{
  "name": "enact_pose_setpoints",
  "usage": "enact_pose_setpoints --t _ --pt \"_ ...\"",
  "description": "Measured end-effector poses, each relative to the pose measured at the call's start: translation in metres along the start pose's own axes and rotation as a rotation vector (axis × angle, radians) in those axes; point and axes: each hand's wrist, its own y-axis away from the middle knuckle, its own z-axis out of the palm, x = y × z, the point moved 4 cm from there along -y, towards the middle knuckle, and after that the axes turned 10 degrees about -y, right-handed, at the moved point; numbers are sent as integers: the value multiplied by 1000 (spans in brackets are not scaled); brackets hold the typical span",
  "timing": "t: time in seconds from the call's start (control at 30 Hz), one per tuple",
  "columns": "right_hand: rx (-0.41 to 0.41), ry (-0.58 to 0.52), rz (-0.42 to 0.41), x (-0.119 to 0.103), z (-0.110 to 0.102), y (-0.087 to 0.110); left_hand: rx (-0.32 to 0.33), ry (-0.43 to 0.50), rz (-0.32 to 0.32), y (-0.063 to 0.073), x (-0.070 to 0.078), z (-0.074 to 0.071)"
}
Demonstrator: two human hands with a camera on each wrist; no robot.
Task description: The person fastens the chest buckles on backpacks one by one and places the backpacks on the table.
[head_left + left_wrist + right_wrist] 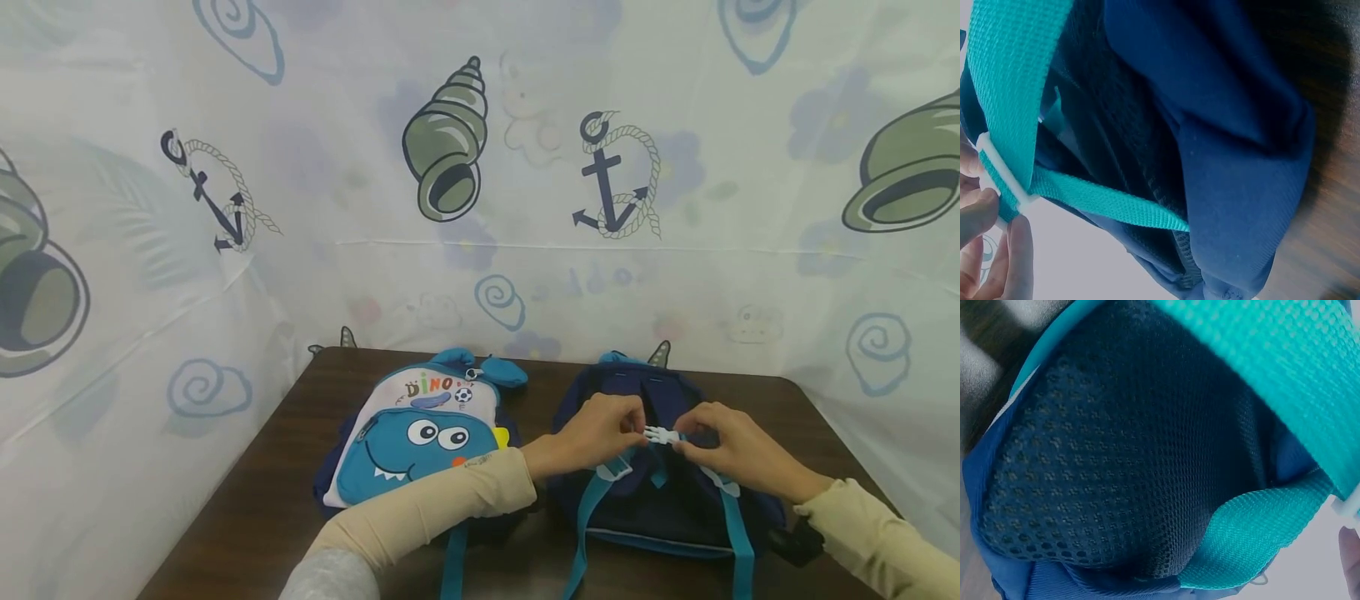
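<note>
One left hand point(600, 429) and one right hand point(738, 446), nearly closed, are pinching opposite ends of a white buckle point(662, 435) over a navy backpack point(645, 510), which is lying on the table point(247, 500) beside a dinosaur-print backpack point(412, 442).

- Left sleeve point(431, 504): beige, lightly creased, ending at the wrist; small dark marking point(477, 460) near its cuff end, too small to read.
- Grey cloth point(333, 577): pale, mottled, meeting the left sleeve toward the elbow.
- Right sleeve point(873, 533): beige too, wrinkled, its cuff gathered.
- Dark piece point(797, 543): rounded, just below the right cuff.
- Left hand point(600, 429), right hand point(738, 446): bare.
</note>
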Motion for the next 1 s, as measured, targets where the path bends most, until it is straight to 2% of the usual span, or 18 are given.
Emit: enact_pose_setpoints --t 0.17,0.6,0.83,1.0 --pt "-6 -5 6 0 1 1 -3 7 -2 -1 -1 2" --pt "-30 -71 -69 3 12 4 26 -41 22 1 1 17" --pt "-24 -96 -100 3 19 5 12 -108 -2 1 7 20" --pt "-22 -73 -104 3 21 3 -20 -129 -23 0 9 19"
